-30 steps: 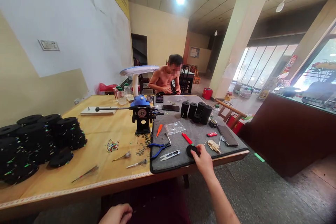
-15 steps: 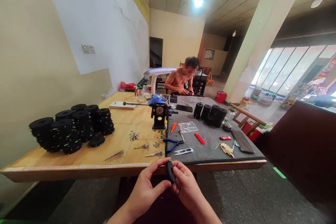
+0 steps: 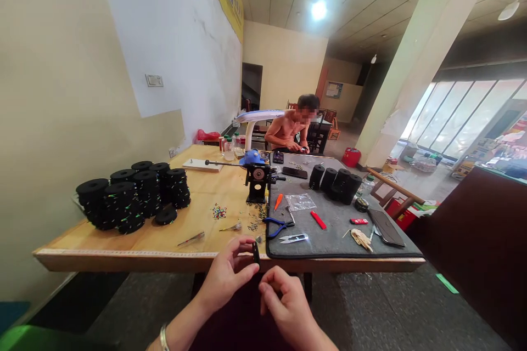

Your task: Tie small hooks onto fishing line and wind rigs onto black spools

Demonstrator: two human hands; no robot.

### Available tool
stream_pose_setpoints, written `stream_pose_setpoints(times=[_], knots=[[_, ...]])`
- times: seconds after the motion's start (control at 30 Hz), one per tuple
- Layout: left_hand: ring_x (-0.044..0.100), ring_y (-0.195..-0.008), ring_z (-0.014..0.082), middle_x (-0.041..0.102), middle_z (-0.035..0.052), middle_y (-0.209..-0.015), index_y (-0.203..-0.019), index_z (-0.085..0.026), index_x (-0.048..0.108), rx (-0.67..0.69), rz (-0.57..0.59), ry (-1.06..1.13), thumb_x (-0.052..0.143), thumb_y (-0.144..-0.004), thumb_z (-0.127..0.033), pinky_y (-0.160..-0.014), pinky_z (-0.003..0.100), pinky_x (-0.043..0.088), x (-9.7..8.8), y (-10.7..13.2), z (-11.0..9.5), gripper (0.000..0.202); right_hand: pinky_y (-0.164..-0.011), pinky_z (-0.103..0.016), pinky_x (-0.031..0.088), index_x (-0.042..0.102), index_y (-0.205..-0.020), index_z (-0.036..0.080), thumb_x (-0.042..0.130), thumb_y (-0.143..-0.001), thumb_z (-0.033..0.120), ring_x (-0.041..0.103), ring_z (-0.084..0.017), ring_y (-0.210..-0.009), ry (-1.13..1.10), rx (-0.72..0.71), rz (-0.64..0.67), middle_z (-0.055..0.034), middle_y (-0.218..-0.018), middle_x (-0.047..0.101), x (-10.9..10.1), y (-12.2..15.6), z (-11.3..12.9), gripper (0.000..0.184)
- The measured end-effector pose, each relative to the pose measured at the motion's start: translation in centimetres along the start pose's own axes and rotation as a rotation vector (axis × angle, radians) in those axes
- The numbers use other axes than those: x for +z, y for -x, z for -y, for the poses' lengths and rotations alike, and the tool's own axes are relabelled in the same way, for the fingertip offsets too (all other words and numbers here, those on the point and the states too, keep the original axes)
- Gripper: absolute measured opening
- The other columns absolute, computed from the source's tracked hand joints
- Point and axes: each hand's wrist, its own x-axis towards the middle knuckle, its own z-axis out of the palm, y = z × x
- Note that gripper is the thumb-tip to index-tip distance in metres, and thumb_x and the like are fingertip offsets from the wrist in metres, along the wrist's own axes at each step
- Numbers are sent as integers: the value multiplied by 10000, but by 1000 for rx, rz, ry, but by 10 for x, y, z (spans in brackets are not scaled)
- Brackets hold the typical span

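My left hand [image 3: 230,271] pinches a black foam spool [image 3: 256,253], seen nearly edge-on, between thumb and fingers just over the table's front edge. To its right and slightly lower, my right hand [image 3: 284,296] is apart from the spool. Its thumb and fingers are pressed together; anything between them is too small to see. Beyond my hands lie blue-handled pliers [image 3: 278,226], silver thread snips [image 3: 293,238] and a few thin pointed tools, one of them a feathery-ended stick [image 3: 234,227].
Stacks of black spools [image 3: 123,197] with coloured bits stand at left, one loose spool [image 3: 166,216] beside them. A black winding machine [image 3: 257,181] and a lamp [image 3: 249,134] stand mid-table. A grey mat [image 3: 329,236] carries a red lighter [image 3: 318,220] and dark rolls [image 3: 343,185]. Opposite sits another person [image 3: 288,131].
My right hand has come off the spool and moved down, its fingers now curled together. The left hand keeps the spool, shifted slightly left and up. The view has swung a little left.
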Motion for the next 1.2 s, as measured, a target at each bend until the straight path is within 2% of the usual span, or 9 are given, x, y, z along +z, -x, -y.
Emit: stream_pose_setpoints(times=[0.17, 0.27, 0.4, 0.5, 0.63, 0.73, 1.0, 1.1, 1.2], knots=[[608, -973, 242, 644, 73, -1027, -1070, -204, 597, -62, 324, -51, 683, -665, -136, -906, 398, 466, -3, 7, -14, 420, -565, -212, 353, 577, -732, 187, 517, -869, 284, 492, -101, -537, 195, -148, 24, 34, -575, 575, -24, -16, 21, 178], [584, -1013, 251, 629, 72, -1052, -1093, -214, 583, -81, 387, 63, 706, -645, -159, -895, 391, 457, 2, 13, -21, 468, -540, -208, 342, 558, -716, 186, 549, -846, 358, 457, -102, -537, 75, -94, -11, 38, -571, 537, -28, -29, 11, 216], [575, -1004, 259, 615, 85, -1062, -1089, -202, 581, -114, 301, 280, 755, -624, -268, -842, 356, 459, 6, 20, -24, 500, -431, -181, 258, 492, -705, 186, 591, -782, 496, 351, -70, -435, -223, 137, 8, 67, -513, 474, -20, -29, -16, 334], [566, -991, 251, 629, 83, -1043, -1077, -192, 603, -141, 160, 277, 751, -641, -301, -824, 331, 457, 4, 22, -22, 473, -409, -173, 224, 469, -703, 191, 601, -776, 462, 318, -57, -402, -282, 220, 83, 80, -491, 465, -8, -15, -26, 309], [558, -1028, 256, 642, 84, -1044, -1042, -183, 622, -134, -17, 190, 733, -664, -281, -890, 349, 443, 3, 18, -13, 406, -454, -181, 275, 477, -680, 186, 565, -803, 305, 354, -67, -447, -221, 178, 111, 74, -501, 455, -1, 4, -17, 193], [585, -993, 249, 645, 81, -1036, -1025, -182, 617, -117, -36, 82, 746, -635, -238, -896, 356, 457, 4, 14, -9, 415, -478, -191, 286, 500, -686, 181, 535, -817, 245, 371, -79, -485, -125, 124, 100, 68, -524, 439, -5, 7, -3, 151], [594, -955, 233, 655, 62, -1005, -1032, -195, 615, -132, 312, -84, 688, -649, -146, -829, 337, 464, 2, 12, -16, 393, -584, -213, 329, 584, -701, 178, 551, -821, 222, 437, -112, -611, 210, -77, 101, 36, -637, 526, -33, -15, 26, 132], [566, -965, 221, 630, 56, -1016, -1036, -204, 606, -218, 400, 17, 697, -620, -140, -814, 324, 443, 0, 14, -17, 431, -593, -216, 339, 589, -712, 180, 546, -834, 255, 444, -119, -623, 162, -76, 130, 29, -646, 526, -39, -24, 19, 149], [551, -926, 200, 606, 38, -961, -990, -198, 590, -283, 438, 214, 729, -571, -164, -782, 293, 417, -1, 17, -18, 443, -537, -204, 315, 568, -704, 175, 572, -827, 367, 393, -103, -563, -29, 4, 145, 40, -607, 469, -37, -25, 3, 229]])
